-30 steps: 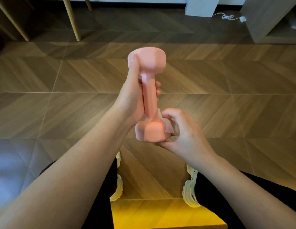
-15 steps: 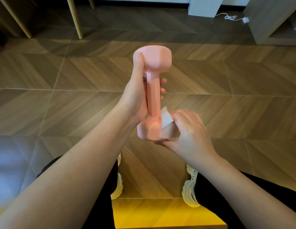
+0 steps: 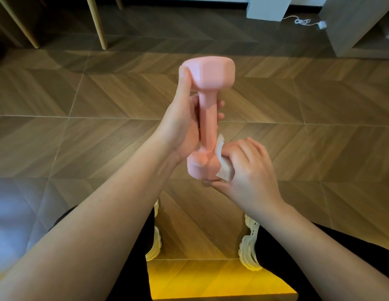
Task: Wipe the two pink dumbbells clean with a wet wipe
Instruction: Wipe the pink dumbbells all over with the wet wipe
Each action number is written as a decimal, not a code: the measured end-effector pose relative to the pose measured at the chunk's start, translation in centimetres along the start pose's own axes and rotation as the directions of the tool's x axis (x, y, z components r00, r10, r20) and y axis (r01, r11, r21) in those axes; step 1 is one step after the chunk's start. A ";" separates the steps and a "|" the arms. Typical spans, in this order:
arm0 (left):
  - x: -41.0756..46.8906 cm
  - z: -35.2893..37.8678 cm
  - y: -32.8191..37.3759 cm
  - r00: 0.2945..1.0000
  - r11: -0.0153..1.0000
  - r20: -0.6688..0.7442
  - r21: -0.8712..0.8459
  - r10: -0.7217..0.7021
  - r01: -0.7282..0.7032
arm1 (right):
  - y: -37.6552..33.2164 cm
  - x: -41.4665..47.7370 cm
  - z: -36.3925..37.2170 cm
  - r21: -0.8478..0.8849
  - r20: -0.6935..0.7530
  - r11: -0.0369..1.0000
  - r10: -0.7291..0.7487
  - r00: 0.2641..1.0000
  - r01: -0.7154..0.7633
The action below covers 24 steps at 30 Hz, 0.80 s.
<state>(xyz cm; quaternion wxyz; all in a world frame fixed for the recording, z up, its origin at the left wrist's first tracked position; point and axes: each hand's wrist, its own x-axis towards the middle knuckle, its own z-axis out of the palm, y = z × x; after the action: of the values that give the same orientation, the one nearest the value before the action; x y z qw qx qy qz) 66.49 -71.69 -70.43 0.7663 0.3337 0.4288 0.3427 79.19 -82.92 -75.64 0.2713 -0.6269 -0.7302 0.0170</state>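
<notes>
**Dumbbell held upright, wipe at its lower end**

The left forearm (image 3: 91,224) and right forearm (image 3: 315,242) reach forward over black trousers (image 3: 287,257) and pale shoes (image 3: 249,246). The right hand (image 3: 250,170), back turned up and fingers curled close together, pinches a crumpled white wipe (image 3: 225,170) against the right side of the lower head of the pink dumbbell (image 3: 207,122), with its thumb beneath. The dumbbell stands nearly upright in the air. The left hand (image 3: 180,129) wraps the handle from the left, fingertips showing past it and thumb stretched up along the upper head. Beyond lie the wood-pattern floor (image 3: 80,137), wooden legs (image 3: 97,25) and a white cable (image 3: 302,21).
</notes>
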 end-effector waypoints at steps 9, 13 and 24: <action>-0.2 0.4 -0.6 1.000 0.998 -0.030 0.059 0.004 -0.002 | 0.1 0.4 -0.1 -0.036 0.232 0.996 0.090 0.969 -0.084; 0.1 0.4 -0.2 0.999 0.999 -0.044 -0.051 0.003 -0.005 | 0.4 0.6 -0.4 0.040 0.235 0.993 0.097 0.967 -0.110; 0.0 0.3 -1.1 0.997 0.998 -0.075 0.054 0.022 -0.018 | 1.0 0.6 -0.6 0.065 0.250 0.997 0.014 0.968 -0.031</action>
<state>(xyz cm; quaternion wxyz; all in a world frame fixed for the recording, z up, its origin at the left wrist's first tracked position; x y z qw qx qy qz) 67.06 -72.39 -71.19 0.7368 0.3453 0.4631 0.3512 80.34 -82.36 -75.32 0.1983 -0.6185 -0.7502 0.1238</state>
